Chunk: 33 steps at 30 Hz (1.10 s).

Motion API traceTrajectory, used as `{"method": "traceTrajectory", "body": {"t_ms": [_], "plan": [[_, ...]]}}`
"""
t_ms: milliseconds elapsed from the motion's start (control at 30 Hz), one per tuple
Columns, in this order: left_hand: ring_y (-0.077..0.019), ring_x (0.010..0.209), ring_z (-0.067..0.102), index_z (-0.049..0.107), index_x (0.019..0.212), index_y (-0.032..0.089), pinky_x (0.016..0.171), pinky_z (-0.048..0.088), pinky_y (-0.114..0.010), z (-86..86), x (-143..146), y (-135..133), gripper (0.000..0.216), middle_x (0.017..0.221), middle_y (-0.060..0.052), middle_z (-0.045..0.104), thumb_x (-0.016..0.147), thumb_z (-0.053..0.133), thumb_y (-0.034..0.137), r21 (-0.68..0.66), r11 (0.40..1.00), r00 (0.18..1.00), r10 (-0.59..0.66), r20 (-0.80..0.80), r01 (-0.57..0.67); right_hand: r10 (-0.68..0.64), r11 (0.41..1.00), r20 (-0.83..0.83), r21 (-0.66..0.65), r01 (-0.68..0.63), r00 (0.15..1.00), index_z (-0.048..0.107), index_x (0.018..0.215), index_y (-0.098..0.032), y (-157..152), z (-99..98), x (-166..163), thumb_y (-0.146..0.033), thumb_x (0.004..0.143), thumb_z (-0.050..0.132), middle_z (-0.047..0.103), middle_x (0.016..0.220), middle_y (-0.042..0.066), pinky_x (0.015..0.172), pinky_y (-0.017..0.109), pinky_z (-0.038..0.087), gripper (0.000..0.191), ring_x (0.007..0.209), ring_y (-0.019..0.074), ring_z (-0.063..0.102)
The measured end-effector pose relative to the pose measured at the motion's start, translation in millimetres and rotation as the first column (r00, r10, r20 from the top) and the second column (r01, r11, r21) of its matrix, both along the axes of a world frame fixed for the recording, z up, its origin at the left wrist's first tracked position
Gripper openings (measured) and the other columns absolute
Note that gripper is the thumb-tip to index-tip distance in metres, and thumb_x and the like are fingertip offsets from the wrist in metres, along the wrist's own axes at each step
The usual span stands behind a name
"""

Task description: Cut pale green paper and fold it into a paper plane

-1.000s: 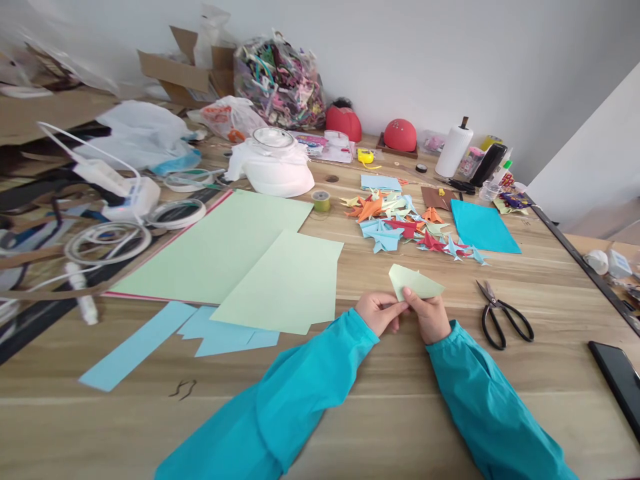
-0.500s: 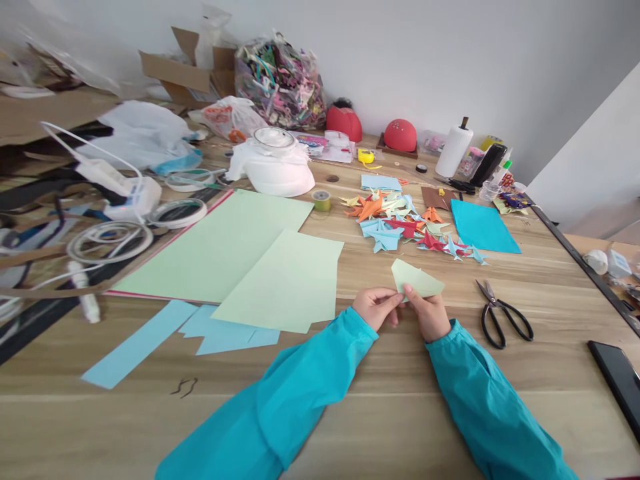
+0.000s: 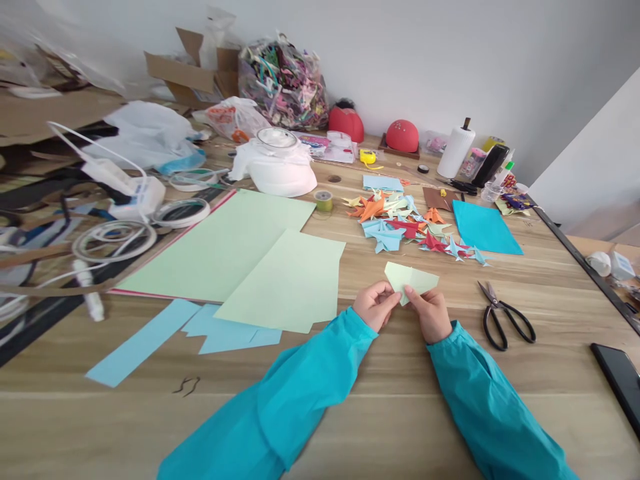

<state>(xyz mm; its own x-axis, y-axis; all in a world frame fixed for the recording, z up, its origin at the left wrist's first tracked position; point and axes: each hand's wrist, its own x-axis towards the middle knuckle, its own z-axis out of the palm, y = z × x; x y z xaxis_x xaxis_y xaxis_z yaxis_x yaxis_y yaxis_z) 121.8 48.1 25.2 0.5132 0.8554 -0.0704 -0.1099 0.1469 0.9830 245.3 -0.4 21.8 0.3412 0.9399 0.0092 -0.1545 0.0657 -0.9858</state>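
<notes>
A small folded piece of pale green paper (image 3: pixel 407 275) is pinched between my two hands, just above the wooden table. My left hand (image 3: pixel 374 305) grips its lower left edge with thumb and fingers. With the thumb on top, my right hand (image 3: pixel 428 312) holds it near the lower middle. Beyond my hands lies a heap of folded paper cranes (image 3: pixel 385 233) in orange, red, blue and green. Black-handled scissors (image 3: pixel 503 317), slightly open, rest to the right. Larger pale green sheets (image 3: pixel 295 280) lie to the left, partly over blue paper scraps (image 3: pixel 240 333).
A blue strip (image 3: pixel 143 343) lies at front left, and cables with a power strip (image 3: pixel 137 199) crowd the far left. A spool (image 3: pixel 323 201), a white cap (image 3: pixel 280 167) and a teal sheet (image 3: pixel 485 227) lie farther back. A phone (image 3: pixel 620 383) is at the right edge.
The folded green paper has turned and shifted slightly left in my hands, showing a crease down its middle. My hands stay nearly in place. The whole view has moved slightly.
</notes>
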Motion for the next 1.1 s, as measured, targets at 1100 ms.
{"method": "traceTrajectory", "body": {"t_ms": [1100], "plan": [[-0.0059, 0.026, 0.034, 0.043, 0.060, 0.019, 0.033, 0.021, -0.018, 4.2, -4.5, -3.8, 0.040, 0.031, 0.007, 0.044, 0.072, 0.060, 0.053, -0.013, 1.000, 1.000, -0.021, -0.003, 0.021, 0.029, 0.995, 0.235, -0.099, -0.006, 0.971, 0.062, 0.044, -0.016, -4.3, 8.5, -1.0, -0.062, 0.068, 0.063, 0.059, 0.043, 0.003, 0.052, 0.025, 0.041, 0.052, 0.044, 0.0109, 0.050]]}}
